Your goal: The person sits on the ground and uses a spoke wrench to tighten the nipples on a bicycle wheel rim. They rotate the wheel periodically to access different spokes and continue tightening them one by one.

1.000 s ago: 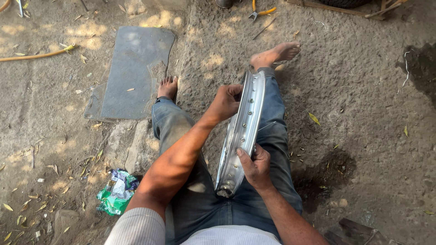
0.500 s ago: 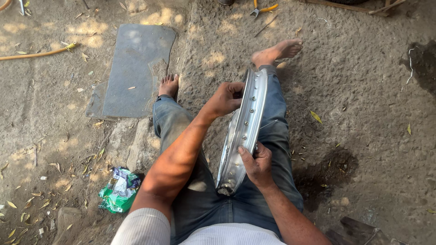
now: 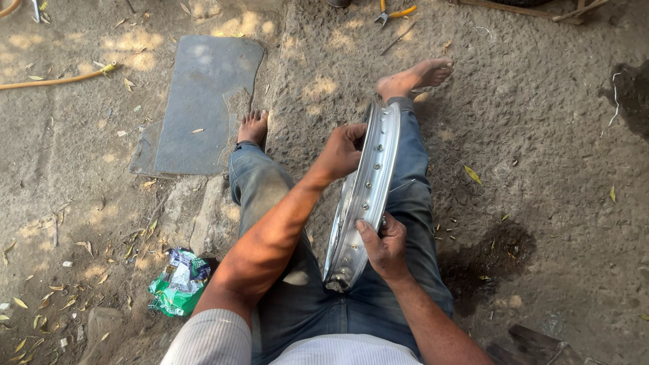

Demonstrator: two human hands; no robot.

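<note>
A person sits barefoot on the dirt ground, a silver wheel rim standing on edge along the right leg. The left hand curls over the rim's far edge, while the right hand clasps its near end, both closed on the metal. A green wrapper lies beside the left leg; pliers lie well beyond the feet.

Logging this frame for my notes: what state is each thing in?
wheel rim: upright on edge across the lap, bare of tyre
left hand: gripping the rim's far part
right hand: gripping the rim's near part
pliers: lying on the ground
green wrapper: crumpled
</note>
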